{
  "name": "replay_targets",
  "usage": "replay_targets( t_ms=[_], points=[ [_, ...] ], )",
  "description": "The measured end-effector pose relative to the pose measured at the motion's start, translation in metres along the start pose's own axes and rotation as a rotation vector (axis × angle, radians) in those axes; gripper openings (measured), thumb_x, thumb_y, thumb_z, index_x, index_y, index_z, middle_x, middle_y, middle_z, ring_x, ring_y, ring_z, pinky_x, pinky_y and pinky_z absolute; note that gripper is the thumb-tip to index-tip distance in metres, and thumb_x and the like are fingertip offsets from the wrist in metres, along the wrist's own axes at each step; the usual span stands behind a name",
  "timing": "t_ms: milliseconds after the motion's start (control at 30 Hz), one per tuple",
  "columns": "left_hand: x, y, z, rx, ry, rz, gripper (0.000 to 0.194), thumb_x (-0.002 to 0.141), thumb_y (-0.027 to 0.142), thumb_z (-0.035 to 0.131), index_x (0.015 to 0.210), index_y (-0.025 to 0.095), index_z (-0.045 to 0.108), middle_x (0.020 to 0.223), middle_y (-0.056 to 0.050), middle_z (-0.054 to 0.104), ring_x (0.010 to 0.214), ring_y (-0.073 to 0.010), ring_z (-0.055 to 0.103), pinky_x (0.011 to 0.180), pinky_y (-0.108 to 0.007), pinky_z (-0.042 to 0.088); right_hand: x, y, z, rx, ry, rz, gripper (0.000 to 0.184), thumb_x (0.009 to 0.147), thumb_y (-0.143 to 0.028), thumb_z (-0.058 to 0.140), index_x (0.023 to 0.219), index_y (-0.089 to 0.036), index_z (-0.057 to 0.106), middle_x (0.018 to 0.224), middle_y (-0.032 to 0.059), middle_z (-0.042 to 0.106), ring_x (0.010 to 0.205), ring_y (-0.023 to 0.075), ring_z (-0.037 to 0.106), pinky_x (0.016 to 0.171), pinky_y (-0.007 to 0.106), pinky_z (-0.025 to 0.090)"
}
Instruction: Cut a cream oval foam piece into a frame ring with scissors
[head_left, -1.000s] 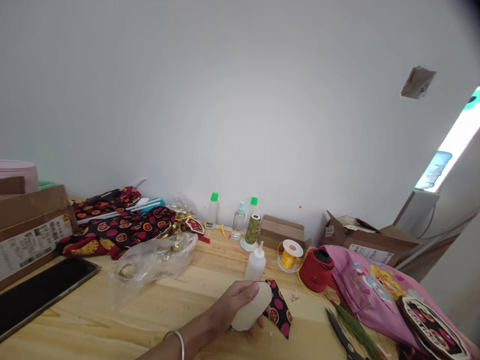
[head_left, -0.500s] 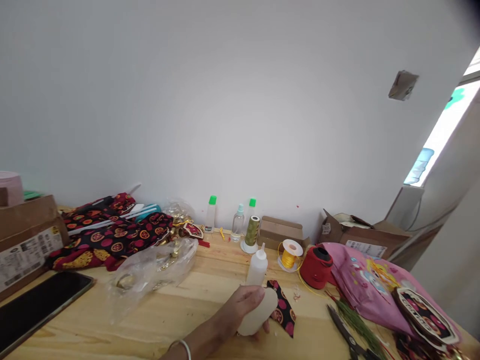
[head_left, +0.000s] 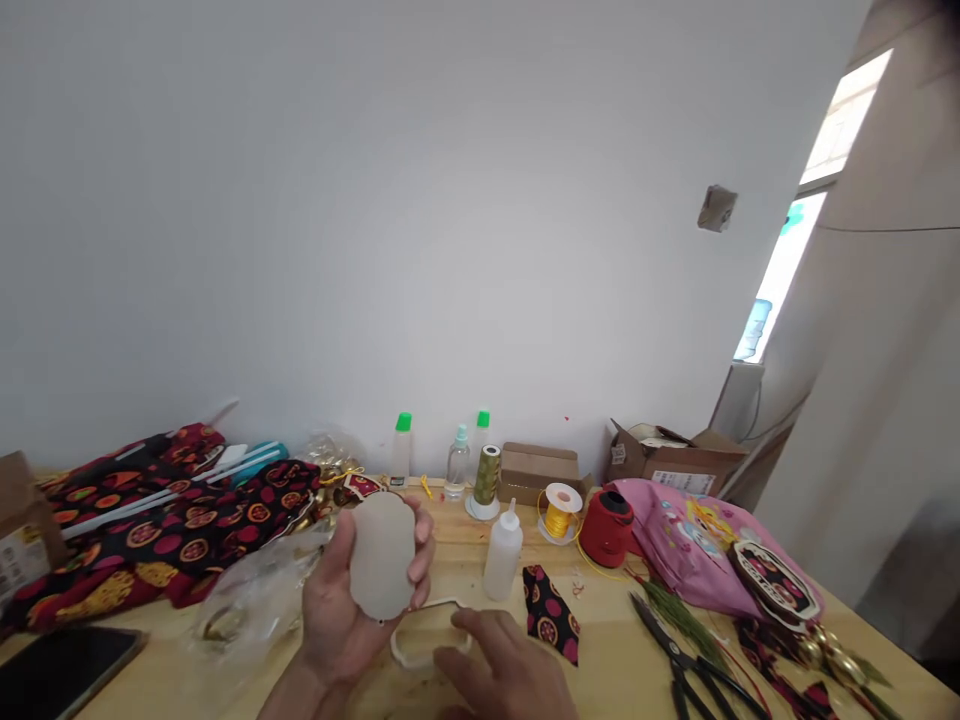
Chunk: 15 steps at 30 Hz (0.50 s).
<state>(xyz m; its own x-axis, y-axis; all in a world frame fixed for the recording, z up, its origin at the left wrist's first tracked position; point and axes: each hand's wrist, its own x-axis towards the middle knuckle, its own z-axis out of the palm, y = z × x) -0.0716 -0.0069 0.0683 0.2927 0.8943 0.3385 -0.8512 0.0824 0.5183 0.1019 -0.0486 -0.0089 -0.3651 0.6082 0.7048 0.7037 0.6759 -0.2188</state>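
Note:
My left hand, palm up, holds a flat pale oval plate upright, its fingers curled around the edge. In front of me at the table's near side lies a thin off-white oval ring. My right hand reaches over that ring, with thumb and fingertips on its right side; the grip there is partly hidden. A white squeeze bottle with a pointed nozzle stands just beyond my right hand. To its right is a dark patterned fabric piece.
Black scissors lie at right beside a pink bag bearing an ornate plaque. Farther back stand yellow cord, a red thread cone and a green thread spool. Patterned cloth, a plastic bag and a phone occupy the left.
My left hand has moved left and turned palm up, showing the plate's flat face. The ring and my right hand now show clearly. The camera view has swung to the right.

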Motion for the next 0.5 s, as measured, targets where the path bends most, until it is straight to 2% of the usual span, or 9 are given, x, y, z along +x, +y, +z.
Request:
replay_targets(
  t_ms=[33,100,167,233,300,367,433,500],
  points=[
    [0.0,-0.001,0.0,-0.018,0.019,-0.008,0.036,0.078,0.041,0.036,0.088,0.014,0.058,0.071,-0.006,0.053,0.052,-0.0124,0.047,0.041,-0.024,0.041,0.002,0.007,-0.005,-0.031,-0.051,-0.022,0.022,0.07,-0.035,0.056,0.09,-0.027,0.059,0.091,0.0033,0.062,0.075,0.0165,0.058,0.052,0.02,0.045],
    [0.002,-0.009,-0.001,-0.046,0.059,-0.053,0.033,0.08,0.038,0.035,0.089,0.014,0.057,0.073,-0.006,0.054,0.055,-0.0128,0.048,0.043,-0.024,0.042,-0.003,0.022,-0.022,-0.064,-0.058,0.102,0.014,0.077,-0.022,0.048,0.083,-0.024,0.06,0.076,0.0022,0.063,0.067,0.012,0.058,0.056,0.017,0.044],
    [0.003,-0.02,-0.002,-0.056,0.081,-0.113,0.032,0.081,0.035,0.035,0.089,0.015,0.057,0.075,-0.007,0.055,0.056,-0.0134,0.05,0.044,-0.024,0.042,-0.012,0.039,-0.037,-0.158,-0.106,0.337,0.012,0.075,-0.024,0.05,0.073,-0.023,0.062,0.07,0.0024,0.062,0.067,0.014,0.057,0.058,0.02,0.043],
    [0.003,-0.032,-0.003,-0.048,0.087,-0.176,0.031,0.081,0.034,0.035,0.087,0.014,0.058,0.076,-0.008,0.057,0.057,-0.0141,0.051,0.044,-0.025,0.042,-0.018,0.054,-0.043,-0.203,-0.15,0.467,0.008,0.066,-0.028,0.059,0.071,-0.022,0.063,0.07,0.0028,0.062,0.069,0.0167,0.057,0.059,0.023,0.042],
    [0.002,-0.043,-0.005,-0.027,0.089,-0.24,0.031,0.081,0.033,0.036,0.086,0.012,0.058,0.076,-0.009,0.057,0.057,-0.0145,0.051,0.044,-0.025,0.042,-0.017,0.067,-0.041,-0.173,-0.177,0.513,0.007,0.062,-0.027,0.062,0.067,-0.022,0.064,0.069,0.0024,0.062,0.066,0.0166,0.056,0.057,0.023,0.041],
    [0.0,-0.051,-0.007,0.0,0.081,-0.294,0.033,0.081,0.034,0.035,0.088,0.011,0.058,0.076,-0.01,0.058,0.057,-0.015,0.052,0.044,-0.026,0.042,-0.01,0.077,-0.04,-0.1,-0.158,0.536,0.01,0.064,-0.026,0.058,0.059,-0.02,0.064,0.062,0.0019,0.061,0.06,0.0149,0.055,0.053,0.022,0.039],
    [-0.002,-0.055,-0.008,0.021,0.07,-0.324,0.036,0.081,0.036,0.034,0.091,0.011,0.057,0.077,-0.01,0.058,0.058,-0.0157,0.052,0.044,-0.027,0.042,0.0,0.086,-0.049,-0.005,-0.087,0.566,0.021,0.07,-0.03,0.052,0.056,-0.018,0.064,0.056,0.0022,0.061,0.054,0.0143,0.055,0.05,0.022,0.039],
    [-0.002,-0.056,-0.009,0.029,0.065,-0.336,0.035,0.081,0.035,0.035,0.092,0.01,0.057,0.078,-0.011,0.058,0.059,-0.0158,0.052,0.045,-0.027,0.042,0.009,0.093,-0.067,0.093,-0.003,0.575,0.029,0.076,-0.035,0.045,0.066,-0.017,0.066,0.062,0.0042,0.064,0.058,0.0153,0.057,0.052,0.023,0.041]
  ],
)
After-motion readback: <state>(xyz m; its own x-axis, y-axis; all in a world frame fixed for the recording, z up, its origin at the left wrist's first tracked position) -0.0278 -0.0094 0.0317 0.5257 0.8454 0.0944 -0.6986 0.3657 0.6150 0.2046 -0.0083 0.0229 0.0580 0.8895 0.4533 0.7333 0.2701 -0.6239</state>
